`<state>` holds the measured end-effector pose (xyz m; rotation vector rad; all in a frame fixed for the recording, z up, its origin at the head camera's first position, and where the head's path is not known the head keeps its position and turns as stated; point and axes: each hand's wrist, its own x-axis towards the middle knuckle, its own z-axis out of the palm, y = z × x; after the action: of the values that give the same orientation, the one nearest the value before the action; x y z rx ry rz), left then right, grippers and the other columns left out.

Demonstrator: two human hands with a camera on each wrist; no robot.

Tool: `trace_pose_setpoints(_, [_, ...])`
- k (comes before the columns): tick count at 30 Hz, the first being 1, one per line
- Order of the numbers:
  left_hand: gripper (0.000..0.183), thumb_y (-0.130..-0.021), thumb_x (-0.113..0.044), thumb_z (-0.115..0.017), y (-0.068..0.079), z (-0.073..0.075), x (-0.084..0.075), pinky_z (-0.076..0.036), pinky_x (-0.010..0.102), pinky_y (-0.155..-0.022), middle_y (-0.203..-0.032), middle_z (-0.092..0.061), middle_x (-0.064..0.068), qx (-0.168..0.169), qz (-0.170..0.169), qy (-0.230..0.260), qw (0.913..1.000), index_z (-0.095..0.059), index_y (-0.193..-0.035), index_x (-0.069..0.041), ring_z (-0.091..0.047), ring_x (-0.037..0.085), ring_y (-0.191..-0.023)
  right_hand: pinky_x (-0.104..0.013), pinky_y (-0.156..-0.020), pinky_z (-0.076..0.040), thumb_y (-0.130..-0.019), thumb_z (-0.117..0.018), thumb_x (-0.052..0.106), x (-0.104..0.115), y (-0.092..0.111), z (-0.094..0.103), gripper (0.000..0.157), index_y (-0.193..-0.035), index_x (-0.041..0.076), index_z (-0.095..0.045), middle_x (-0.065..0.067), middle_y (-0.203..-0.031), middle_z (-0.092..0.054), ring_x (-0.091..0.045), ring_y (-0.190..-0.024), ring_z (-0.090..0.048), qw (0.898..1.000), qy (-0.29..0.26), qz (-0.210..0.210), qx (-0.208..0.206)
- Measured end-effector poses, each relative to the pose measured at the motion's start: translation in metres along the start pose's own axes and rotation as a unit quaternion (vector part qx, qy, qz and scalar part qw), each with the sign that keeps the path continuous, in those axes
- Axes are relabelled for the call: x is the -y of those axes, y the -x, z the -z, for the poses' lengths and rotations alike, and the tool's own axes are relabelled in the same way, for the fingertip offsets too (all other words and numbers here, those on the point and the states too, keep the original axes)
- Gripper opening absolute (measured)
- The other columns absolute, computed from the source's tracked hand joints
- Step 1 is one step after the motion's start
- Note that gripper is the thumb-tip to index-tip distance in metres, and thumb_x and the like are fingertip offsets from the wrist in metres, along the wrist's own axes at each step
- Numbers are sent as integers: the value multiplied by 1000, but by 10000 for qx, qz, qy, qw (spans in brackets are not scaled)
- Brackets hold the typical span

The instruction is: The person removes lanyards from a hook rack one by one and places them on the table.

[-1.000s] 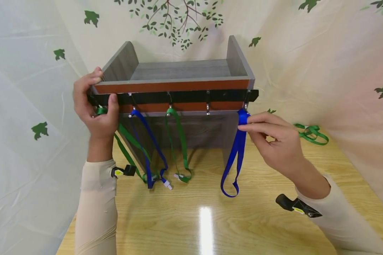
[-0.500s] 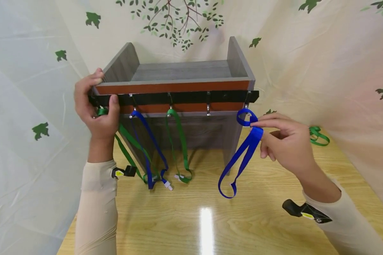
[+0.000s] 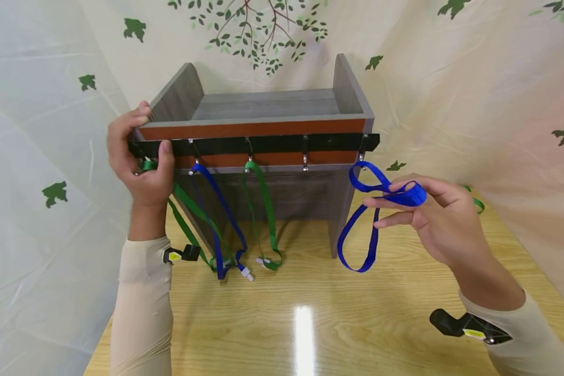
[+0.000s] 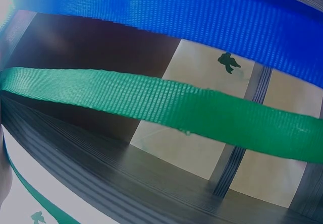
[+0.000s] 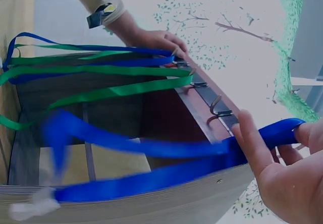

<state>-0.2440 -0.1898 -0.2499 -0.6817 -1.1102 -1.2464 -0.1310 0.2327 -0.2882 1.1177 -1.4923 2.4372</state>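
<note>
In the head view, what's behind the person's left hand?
Behind the left hand, parts of the black hook rail and a green lanyard show. The hand covers other parts of both, so how the lanyard is held up there cannot be seen.

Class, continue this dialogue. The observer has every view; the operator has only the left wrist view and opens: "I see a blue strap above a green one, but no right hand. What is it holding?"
Observer: In the head view, the right hand holds a blue strap by the rightmost hook.
Operator: Noted; my view shows no hooks. Is any of them bare?
Observer: Yes, the second hook from the right has no strap on it.
</note>
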Motion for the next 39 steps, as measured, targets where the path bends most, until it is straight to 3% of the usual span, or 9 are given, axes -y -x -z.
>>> trace_pose_setpoints(4, [59,-76,-29,-77,0,0,0,-48,62,-118,-106,-70,24,28,-17,-9,10000,-59,-100,22,-69,37,-113,-49,-93,-66,-103,-36,-20,1,3,-3,28,-114,-28,-60,-31,-122,-71,-47,-117,-73,9988,1,488,67])
trace_pose_setpoints(10, [59,-79,-32,-77,1,2,0,-49,60,-118,-107,-70,23,107,-29,-80,9999,-60,-100,21,-68,36,-112,-48,-98,-61,-98,-41,-25,8,8,-8,23,-104,-30,-63,-30,-114,-71,-46,-112,-76,9938,353,892,-556])
trace_pose_setpoints(17, [60,-78,-32,-77,1,3,0,-49,60,-118,-108,-71,22,117,12,-169,9998,-60,-101,21,-68,37,-114,-45,-104,-57,-98,-48,-22,15,13,2,19,-107,-33,-61,-31,-116,-70,-42,-114,-75,9886,507,1333,-478])
trace_pose_setpoints(26, [59,-76,-30,-75,0,1,-1,-48,60,-118,-107,-71,24,60,10,-131,9999,-60,-101,21,-69,38,-114,-36,-102,-61,-99,-46,-21,20,19,23,21,-106,-29,-64,-26,-110,-75,-35,-107,-79,9803,903,1042,-1414])
trace_pose_setpoints(34, [61,-79,-33,-77,1,2,0,-49,59,-118,-108,-71,23,106,9,-123,9999,-60,-100,20,-68,35,-114,-25,-92,-64,-100,-58,-8,13,15,46,18,-105,-16,-73,-12,-105,-79,-21,-99,-81,9572,1568,380,-2404])
trace_pose_setpoints(39, [60,-80,-34,-77,1,3,0,-49,60,-118,-107,-70,22,136,-31,-142,9998,-60,-101,20,-68,37,-114,-24,-92,-61,-100,-66,3,4,12,68,19,-109,-11,-76,-7,-104,-80,-14,-100,-80,9441,1654,-128,-2850])
